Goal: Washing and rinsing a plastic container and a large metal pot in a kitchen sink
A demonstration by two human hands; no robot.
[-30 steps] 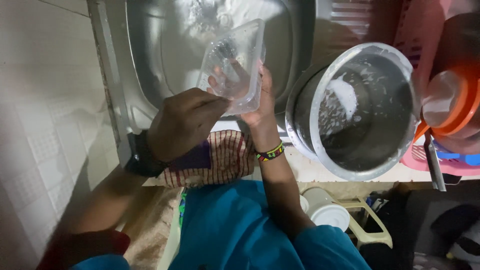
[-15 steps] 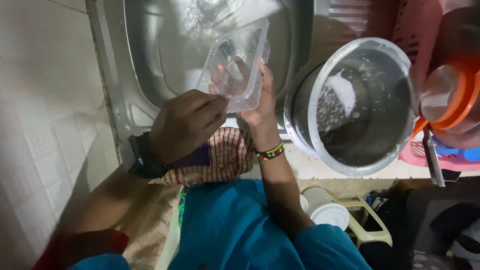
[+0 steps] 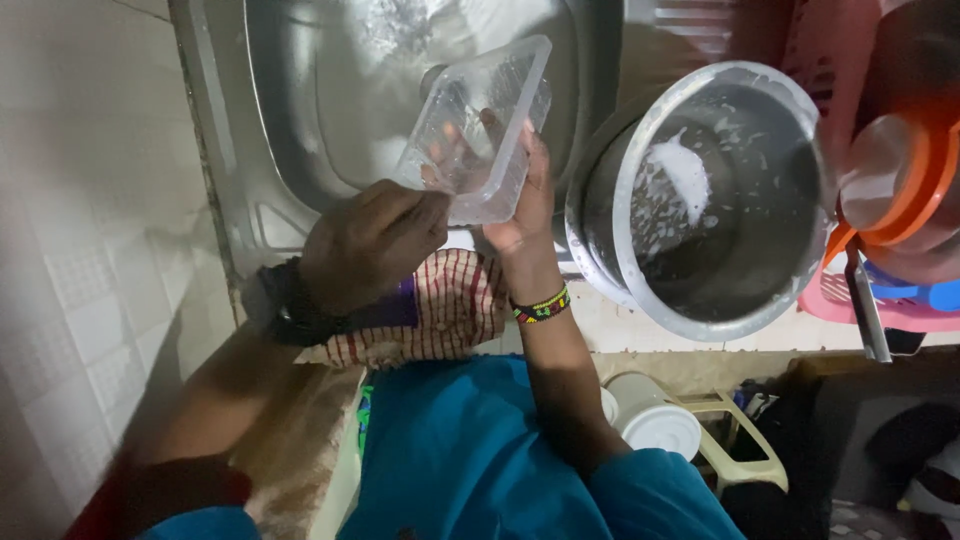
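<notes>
Both hands hold a clear plastic tub [image 3: 478, 130] over the steel sink [image 3: 300, 120]: the left hand [image 3: 372, 245] has its fingers curled together on the near rim, and the right hand [image 3: 520, 205] cups the far side with its fingers spread inside the tub, so this looks like the rubbing or rinsing step of washing it. The next move seems to call for turning the tub under firm grips, since wet plastic slips. Just right of the right fingers stands a soapy metal pot [image 3: 715, 200], crowding that side, with a striped cloth [image 3: 440, 310] below the wrists.
</notes>
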